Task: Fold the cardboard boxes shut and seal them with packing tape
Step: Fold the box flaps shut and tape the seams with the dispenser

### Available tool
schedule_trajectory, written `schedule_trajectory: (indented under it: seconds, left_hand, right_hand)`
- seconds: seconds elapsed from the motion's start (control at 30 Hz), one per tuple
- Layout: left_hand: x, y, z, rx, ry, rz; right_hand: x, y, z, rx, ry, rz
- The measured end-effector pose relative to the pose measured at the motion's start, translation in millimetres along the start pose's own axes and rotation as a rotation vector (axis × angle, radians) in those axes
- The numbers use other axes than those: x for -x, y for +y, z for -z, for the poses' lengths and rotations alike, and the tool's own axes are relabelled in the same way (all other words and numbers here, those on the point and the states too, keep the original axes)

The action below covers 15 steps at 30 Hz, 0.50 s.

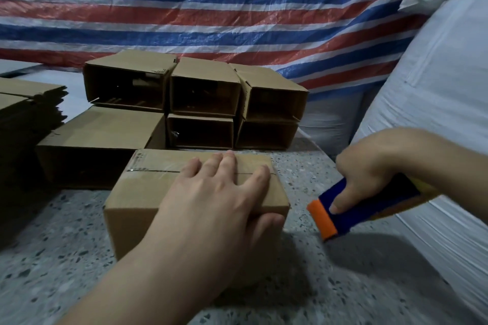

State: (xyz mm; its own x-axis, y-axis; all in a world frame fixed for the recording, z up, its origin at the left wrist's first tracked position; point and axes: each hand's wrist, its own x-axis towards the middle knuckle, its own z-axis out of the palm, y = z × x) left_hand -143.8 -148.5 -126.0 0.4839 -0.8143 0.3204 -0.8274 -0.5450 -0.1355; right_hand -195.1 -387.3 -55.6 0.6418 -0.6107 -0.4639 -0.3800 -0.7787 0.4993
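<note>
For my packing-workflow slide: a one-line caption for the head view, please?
Left hand presses the taped box; right hand holds the tape dispenser.

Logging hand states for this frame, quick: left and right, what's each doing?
Left hand: open, fingers flat, pressing on the taped box.
Right hand: closed around the tape dispenser, off the box.

The left hand point(211, 192) lies flat on a closed box point(148, 192), thumb over its near edge; clear tape point(153, 167) covers part of the seam; the right hand point(369, 166) grips a blue-and-orange dispenser point(356, 208) beside it; open boxes point(200, 103) are stacked behind on the speckled floor point(66, 258).
</note>
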Motion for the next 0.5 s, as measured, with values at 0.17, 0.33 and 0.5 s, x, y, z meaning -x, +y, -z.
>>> schedule_trajectory:
  seconds: [0.17, 0.33, 0.5]
  left_hand:
    - [0, 1, 2, 0.018, -0.028, 0.002]
    - [-1, 0, 4, 0.018, -0.049, 0.002]
    - [0, 0, 5, 0.028, -0.053, 0.002]
  right_hand:
    - [-32, -6, -54, -0.248, 0.325, 0.012]
    - [-64, -31, -101, -0.359, 0.646, -0.106]
    - [-79, -57, -126, -0.428, 0.788, -0.161]
